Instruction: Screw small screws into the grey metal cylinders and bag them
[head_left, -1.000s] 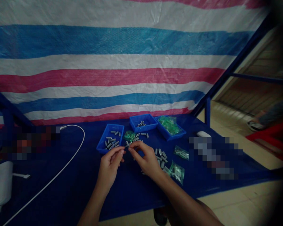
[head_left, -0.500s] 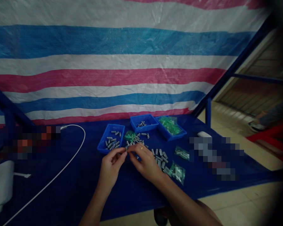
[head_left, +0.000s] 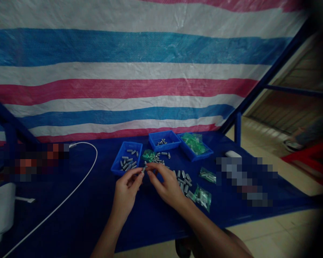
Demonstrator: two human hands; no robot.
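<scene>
My left hand [head_left: 127,190] and my right hand [head_left: 164,182] meet fingertip to fingertip above the blue table [head_left: 78,211]. Between the fingertips is a small grey metal cylinder [head_left: 143,170], pinched by the left hand and touched by the right. Just beyond the fingers lies a loose heap of the same grey cylinders [head_left: 157,159]. More of them lie beside my right hand [head_left: 183,179]. A blue tray [head_left: 127,161] holding several cylinders sits right behind my left hand.
Two more blue trays stand at the back: one [head_left: 164,139] with a few cylinders, one [head_left: 195,145] with green plastic bags. Small green bags [head_left: 203,195] lie right of my right hand. A white cable [head_left: 70,190] curves across the left. A striped tarp hangs behind.
Both hands have stayed close together over the heap, fingers shifting slightly on the small cylinder. The right hand dipped a little lower, then rose again.
</scene>
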